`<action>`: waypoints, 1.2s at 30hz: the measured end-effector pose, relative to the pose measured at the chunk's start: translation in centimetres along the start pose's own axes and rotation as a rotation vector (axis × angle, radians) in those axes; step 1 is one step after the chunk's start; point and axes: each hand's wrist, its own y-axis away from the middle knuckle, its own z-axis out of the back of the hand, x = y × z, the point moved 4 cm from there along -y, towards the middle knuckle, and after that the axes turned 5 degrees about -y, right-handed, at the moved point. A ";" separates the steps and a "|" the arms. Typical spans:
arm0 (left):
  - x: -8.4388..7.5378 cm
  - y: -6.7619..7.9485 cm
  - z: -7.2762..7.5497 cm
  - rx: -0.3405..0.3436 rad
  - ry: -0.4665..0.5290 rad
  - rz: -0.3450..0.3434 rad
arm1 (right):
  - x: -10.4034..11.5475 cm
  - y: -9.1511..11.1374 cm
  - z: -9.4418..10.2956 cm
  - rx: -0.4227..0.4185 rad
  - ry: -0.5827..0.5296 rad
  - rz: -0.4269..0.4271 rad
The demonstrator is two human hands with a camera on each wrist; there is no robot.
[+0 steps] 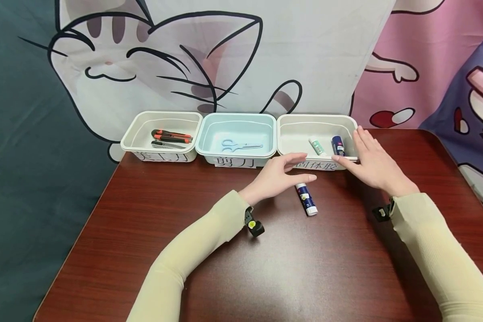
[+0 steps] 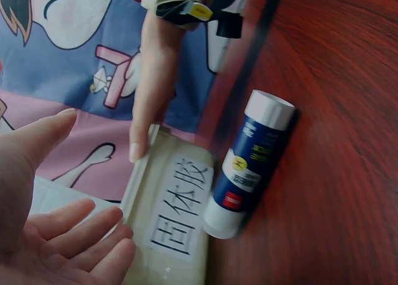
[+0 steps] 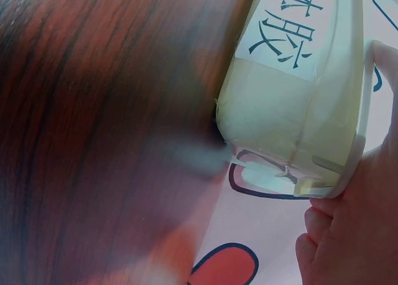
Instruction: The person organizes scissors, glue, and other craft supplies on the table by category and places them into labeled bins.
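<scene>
My left hand (image 1: 273, 177) hovers by the front of the right-hand white bin (image 1: 306, 127), thumb and fingers spread apart, holding nothing. Just under it, a blue glue stick with white ends (image 1: 307, 201) lies on the table; the left wrist view shows this glue stick (image 2: 252, 163) beside the bin's labelled front. At the bin's right end, my right hand (image 1: 376, 165) touches the rim, its fingers straight along the side and the thumb at the front corner. Inside that bin are a green-and-white glue stick (image 1: 317, 146) and a dark blue one (image 1: 338, 146).
A light blue bin (image 1: 241, 117) with pale blue scissors (image 1: 241, 146) stands in the middle of the row. Left of it, another white bin (image 1: 165, 115) holds several utility knives (image 1: 171, 137). A cat-printed cloth (image 1: 116, 89) hangs behind the brown table (image 1: 265, 268).
</scene>
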 end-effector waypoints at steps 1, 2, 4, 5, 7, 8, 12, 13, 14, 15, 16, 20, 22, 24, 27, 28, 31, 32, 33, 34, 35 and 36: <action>0.2 0.1 0.0 0.003 -0.015 0.005 | 0.0 0.0 0.0 0.000 0.000 -0.002; 0.4 0.2 0.0 0.007 -0.027 0.007 | 0.0 0.0 0.0 0.001 0.000 -0.003; 0.7 0.4 -0.1 0.013 -0.048 0.007 | 0.0 0.0 0.0 0.001 0.001 -0.004; 0.9 0.5 -0.2 0.016 -0.055 0.006 | 0.0 0.0 0.0 0.001 0.001 -0.004; 1.2 0.6 -0.3 0.021 -0.065 0.006 | 0.0 0.0 0.0 0.001 0.002 -0.003; 1.3 0.7 -0.4 0.022 -0.070 0.006 | 0.0 0.0 0.0 0.000 0.003 -0.002; 1.8 1.1 -0.8 0.030 -0.086 0.001 | 0.0 0.0 0.0 -0.002 0.000 -0.001; 1.8 1.2 -0.9 0.035 -0.103 0.000 | 0.0 0.0 0.0 -0.002 -0.001 -0.001; 1.9 1.3 -1.0 0.038 -0.119 0.000 | 0.0 0.0 0.0 -0.002 -0.001 -0.001; 2.0 1.4 -1.1 0.043 -0.140 0.000 | 0.0 0.0 0.0 -0.003 -0.003 -0.001; 2.0 1.6 -1.2 0.046 -0.168 0.003 | 0.0 0.0 0.0 -0.004 -0.002 0.000; 2.3 2.0 -1.6 0.055 -0.253 0.013 | -0.1 0.0 0.0 -0.004 -0.001 0.001; 2.3 2.2 -1.9 0.057 -0.286 0.017 | -0.1 0.0 0.0 -0.005 -0.001 0.002; 2.4 2.4 -2.1 0.059 -0.316 0.022 | -0.1 0.0 0.0 -0.005 -0.004 0.001; 2.5 2.7 -2.4 0.064 -0.342 0.028 | 0.0 0.0 0.0 -0.003 -0.005 -0.001; 2.6 2.7 -2.5 0.065 -0.343 0.032 | 0.0 0.0 0.0 -0.002 -0.004 -0.002; 2.8 2.9 -2.8 0.067 -0.344 0.043 | 0.0 0.0 0.0 -0.001 -0.002 -0.003; 2.8 3.0 -2.8 0.065 -0.345 0.047 | 0.0 0.0 0.0 0.000 -0.001 -0.004; 2.8 3.0 -2.9 0.064 -0.350 0.049 | 0.0 0.0 0.0 0.000 -0.002 -0.004; 2.9 3.0 -3.0 0.062 -0.354 0.049 | 0.0 0.0 0.0 0.000 -0.001 -0.004; 2.9 3.0 -3.1 0.061 -0.357 0.048 | 0.0 0.0 0.0 0.000 -0.001 -0.005; 2.9 3.0 -3.2 0.060 -0.358 0.049 | 0.0 0.0 0.0 0.001 -0.001 -0.007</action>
